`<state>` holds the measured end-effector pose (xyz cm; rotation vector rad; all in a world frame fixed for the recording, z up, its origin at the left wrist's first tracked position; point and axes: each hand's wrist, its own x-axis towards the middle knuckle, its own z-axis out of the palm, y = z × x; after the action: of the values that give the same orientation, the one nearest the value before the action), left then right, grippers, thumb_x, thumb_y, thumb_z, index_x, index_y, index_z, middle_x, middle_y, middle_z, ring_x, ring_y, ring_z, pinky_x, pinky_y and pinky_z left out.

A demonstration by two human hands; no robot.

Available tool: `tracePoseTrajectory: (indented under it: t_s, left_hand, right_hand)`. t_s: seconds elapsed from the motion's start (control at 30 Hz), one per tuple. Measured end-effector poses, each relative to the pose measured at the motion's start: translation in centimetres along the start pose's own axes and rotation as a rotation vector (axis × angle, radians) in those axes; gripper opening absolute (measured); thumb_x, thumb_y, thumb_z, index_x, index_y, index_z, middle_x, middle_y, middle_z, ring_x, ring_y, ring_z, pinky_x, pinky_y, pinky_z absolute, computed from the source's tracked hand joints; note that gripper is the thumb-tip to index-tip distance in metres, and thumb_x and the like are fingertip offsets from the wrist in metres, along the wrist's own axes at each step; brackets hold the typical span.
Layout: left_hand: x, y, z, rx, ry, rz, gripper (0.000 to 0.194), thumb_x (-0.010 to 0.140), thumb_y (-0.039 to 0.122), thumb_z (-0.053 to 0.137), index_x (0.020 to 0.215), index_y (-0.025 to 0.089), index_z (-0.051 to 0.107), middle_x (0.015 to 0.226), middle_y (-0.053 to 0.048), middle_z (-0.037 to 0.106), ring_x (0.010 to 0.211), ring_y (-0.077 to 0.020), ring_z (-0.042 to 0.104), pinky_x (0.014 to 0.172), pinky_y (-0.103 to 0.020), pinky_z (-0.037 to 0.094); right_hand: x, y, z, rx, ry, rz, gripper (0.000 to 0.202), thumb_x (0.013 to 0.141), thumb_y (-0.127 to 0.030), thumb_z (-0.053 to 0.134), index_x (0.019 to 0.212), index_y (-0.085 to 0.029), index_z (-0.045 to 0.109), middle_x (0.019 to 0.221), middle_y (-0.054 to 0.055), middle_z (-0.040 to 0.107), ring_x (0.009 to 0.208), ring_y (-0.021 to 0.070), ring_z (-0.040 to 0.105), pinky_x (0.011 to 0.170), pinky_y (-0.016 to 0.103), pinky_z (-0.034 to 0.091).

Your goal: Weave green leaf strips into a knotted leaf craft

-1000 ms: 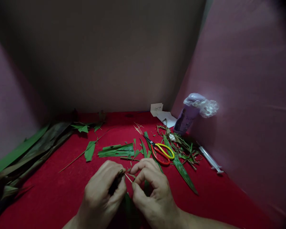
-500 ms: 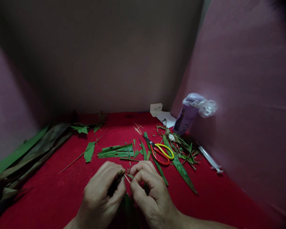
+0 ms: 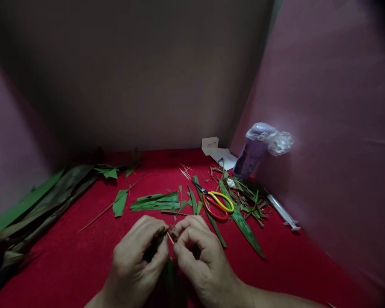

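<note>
My left hand is closed around a dark leafy piece, mostly hidden by the fingers. Close beside it, my right hand pinches the end of a thin pale stick that reaches toward the left fingertips. A green leaf strip hangs dimly between the hands. Beyond the right hand lie scissors with one red and one yellow handle. Cut green leaf strips lie beyond the left hand, and several thin sticks rest farther back.
Long leaves lie at the left. At the right are a heap of plant scraps, a syringe and a purple cup with plastic film. White papers sit near the back wall; red cloth covers the surface.
My right hand has shifted slightly left, toward the left hand, with the stick. The left hand has stayed nearly in place.
</note>
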<state>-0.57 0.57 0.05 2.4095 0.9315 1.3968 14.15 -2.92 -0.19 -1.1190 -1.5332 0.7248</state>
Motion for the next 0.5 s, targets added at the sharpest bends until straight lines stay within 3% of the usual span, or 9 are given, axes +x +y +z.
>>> tracePoseTrajectory:
  t_s: [0.13,0.33,0.5]
  left_hand:
    - [0.00,0.00,-0.08,-0.012,-0.018,-0.023,0.021,0.077,0.000,0.054,0.084,0.020,0.055,0.075,-0.001,0.063,0.068,-0.0135,0.062,0.062,-0.023,0.051]
    - [-0.13,0.07,-0.13,-0.113,-0.042,-0.099,0.022,0.077,0.002,0.056,0.088,0.021,0.058,0.079,0.000,0.064,0.072,-0.0139,0.063,0.065,-0.023,0.052]
    - [0.05,0.36,-0.18,-0.153,-0.044,-0.123,0.018,0.077,0.004,0.057,0.085,0.020,0.059,0.077,0.000,0.064,0.071,-0.0134,0.064,0.064,-0.022,0.053]
  right_hand:
    - [0.19,-0.15,-0.19,0.055,-0.027,0.055,0.021,0.074,-0.004,0.051,0.058,-0.018,0.048,0.081,0.003,0.058,0.084,0.0170,0.053,0.073,0.031,0.044]
    - [0.14,0.27,-0.06,-0.100,0.098,-0.103,0.021,0.066,0.000,0.052,0.059,-0.019,0.046,0.083,0.003,0.057,0.086,0.0185,0.052,0.076,0.035,0.040]
    - [0.15,0.27,0.06,-0.018,0.045,-0.038,0.020,0.071,-0.003,0.051,0.059,-0.019,0.046,0.080,0.003,0.056,0.083,0.0174,0.052,0.075,0.033,0.042]
